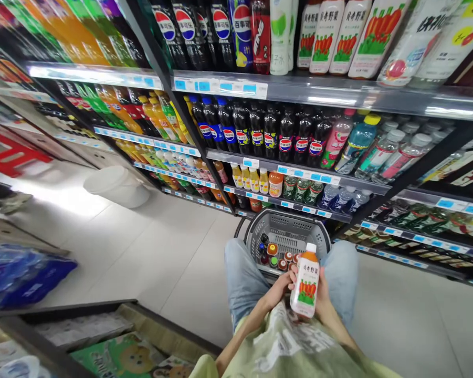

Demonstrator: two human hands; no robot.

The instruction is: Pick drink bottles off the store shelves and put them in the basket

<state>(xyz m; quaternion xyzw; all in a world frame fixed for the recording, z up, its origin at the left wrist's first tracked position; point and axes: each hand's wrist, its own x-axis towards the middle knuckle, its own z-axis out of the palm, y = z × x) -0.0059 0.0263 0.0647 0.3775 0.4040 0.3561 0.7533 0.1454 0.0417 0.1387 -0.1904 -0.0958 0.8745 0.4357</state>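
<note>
A bottle of orange drink with a white cap and carrots on its label stands nearly upright before my torso. My left hand has its fingers against the bottle's left side. Behind its right side is my right hand, partly hidden by the bottle, its fingers wrapped round it. Just beyond both hands, between my knees, sits a grey shopping basket with several capped bottles inside; the bottle covers part of its near rim.
Shelves of drinks rise in front. On the floor at left are a white bucket and blue plastic packs. A low display stands at the lower left, and a red stool at the far left.
</note>
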